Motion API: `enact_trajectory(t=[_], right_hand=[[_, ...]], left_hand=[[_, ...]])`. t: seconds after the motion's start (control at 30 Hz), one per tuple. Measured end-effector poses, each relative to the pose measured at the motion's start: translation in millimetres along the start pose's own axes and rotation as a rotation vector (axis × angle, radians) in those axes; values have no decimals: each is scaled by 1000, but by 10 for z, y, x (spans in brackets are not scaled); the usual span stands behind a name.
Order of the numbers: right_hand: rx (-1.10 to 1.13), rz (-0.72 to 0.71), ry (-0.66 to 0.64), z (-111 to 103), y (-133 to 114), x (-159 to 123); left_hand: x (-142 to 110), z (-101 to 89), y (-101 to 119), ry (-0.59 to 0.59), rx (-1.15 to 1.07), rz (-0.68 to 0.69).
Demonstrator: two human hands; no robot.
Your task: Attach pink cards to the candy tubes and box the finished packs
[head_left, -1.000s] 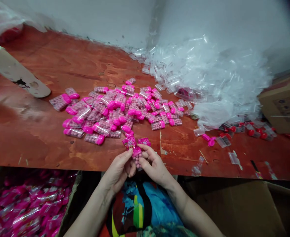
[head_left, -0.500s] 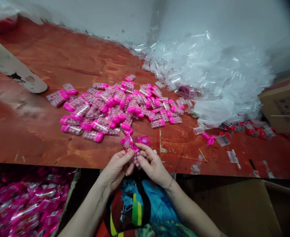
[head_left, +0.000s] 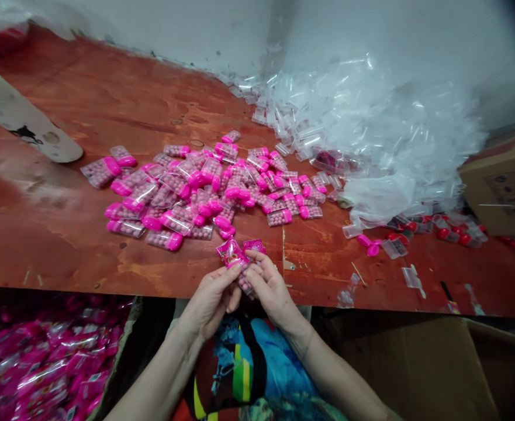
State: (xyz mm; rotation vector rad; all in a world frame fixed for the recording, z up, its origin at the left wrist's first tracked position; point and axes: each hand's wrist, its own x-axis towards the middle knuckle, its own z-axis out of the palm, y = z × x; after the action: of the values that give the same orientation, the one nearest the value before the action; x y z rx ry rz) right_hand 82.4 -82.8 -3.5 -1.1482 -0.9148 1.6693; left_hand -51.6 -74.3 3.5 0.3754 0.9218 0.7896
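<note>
At the table's front edge, my left hand (head_left: pixel 211 301) and my right hand (head_left: pixel 275 292) meet around a small clear candy box (head_left: pixel 245 285) full of pink balls. A printed pink wrapper (head_left: pixel 231 252) covers its upper end. My left thumb and fingers pinch the wrapper where it meets the box. My right hand is closed on the box's right side, thumb in front. Behind my right fingertips shows another pink wrapper (head_left: pixel 254 244); whether they touch it I cannot tell. Just beyond lies a heap of pink-capped candy boxes (head_left: pixel 204 181).
Clear plastic cases (head_left: pixel 371 128) are piled against the wall. Red-capped cases (head_left: pixel 454 231) and a cardboard box (head_left: pixel 500 190) are at right. A pale rounded board (head_left: pixel 33 120) reaches in from the left. Below the red-brown table (head_left: pixel 86 263), pink packets (head_left: pixel 51 362) fill a carton.
The wrapper has shifted slightly right and down over the box, with more of its printed face showing. My hands stay closed around both, and the heap is unchanged.
</note>
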Motion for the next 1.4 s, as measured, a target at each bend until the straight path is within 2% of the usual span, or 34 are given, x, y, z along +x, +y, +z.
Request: enact_trajectory(t=[0.1,0.2,0.27,0.43,0.57,0.63,0.77,0.83,0.9,1.0,1.1,1.2,1.33,1.4], right_hand=[[-108,-53,-4,-16,17,-30],[-383,-193,14,-31,51,-68],[-444,-226,39,-28,70,-71],[-205,-175,95,13,72,-4],[-10,-39,8,-1,66,46],[2,-17,-18,-18,81,42],[-378,-190,22,-30,128,-12],[-490,-244,33,-22,145,-29],[-390,-209,50,-5,153,-22],[-104,-99,69,26,154,13],[-29,-86,79,34,148,32],[-110,-107,20,1,133,5],[-262,-118,-178,-73,95,-66],[-351,-151,-187,-100,98,-83]], left_hand=[[-9,-25,-8,-32,-15,-18],[0,-20,-46,-2,-65,-11],[1,11,-80,24,-63,-1],[-42,72,-93,85,47,67],[-55,35,-25,27,52,78],[-42,11,-10,26,26,73],[-12,-4,-61,122,-17,64],[-9,10,-105,174,-3,75],[-17,35,-141,197,12,70],[-39,77,-159,162,24,60],[-50,86,-119,99,48,55],[-31,43,-40,107,45,72],[11,-38,33,120,-43,65],[16,-50,27,87,-57,34]])
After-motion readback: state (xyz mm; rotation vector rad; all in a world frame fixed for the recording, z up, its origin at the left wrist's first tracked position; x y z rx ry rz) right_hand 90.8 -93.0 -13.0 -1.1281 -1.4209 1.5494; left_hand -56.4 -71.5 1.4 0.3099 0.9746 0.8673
